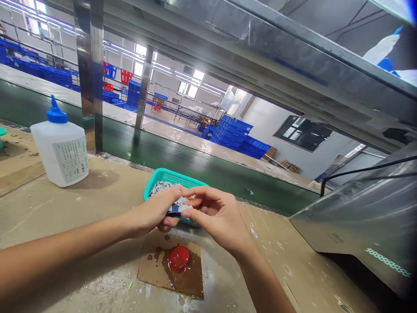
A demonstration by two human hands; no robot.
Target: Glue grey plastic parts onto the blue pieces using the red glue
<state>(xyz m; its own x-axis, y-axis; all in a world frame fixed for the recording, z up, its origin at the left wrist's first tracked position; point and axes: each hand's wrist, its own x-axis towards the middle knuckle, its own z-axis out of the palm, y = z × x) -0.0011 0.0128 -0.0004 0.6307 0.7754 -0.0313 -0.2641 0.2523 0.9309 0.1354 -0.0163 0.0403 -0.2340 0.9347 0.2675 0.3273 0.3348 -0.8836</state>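
In the head view, my left hand (159, 212) is closed around a small dark piece with a pale strip (175, 209), thumb on top and fingers below. My right hand (216, 213) meets it from the other side. Its thumb touches the right end of the piece, and its index fingertip is at my left thumb. Much of the piece is hidden by my fingers. Just behind both hands stands a turquoise plastic basket (177, 176) filled with small white and grey pieces (159, 187). Below them, a round red lid-like dish (179, 258) sits on a wet square of cardboard (153, 271).
A white bottle with a blue nozzle cap (60, 145) stands at the left. A green conveyor belt (182, 150) runs behind the tabletop (107, 208). Metal posts (89, 78) and an overhead shelf (247, 56) frame the station. A metal panel (368, 221) rises at the right.
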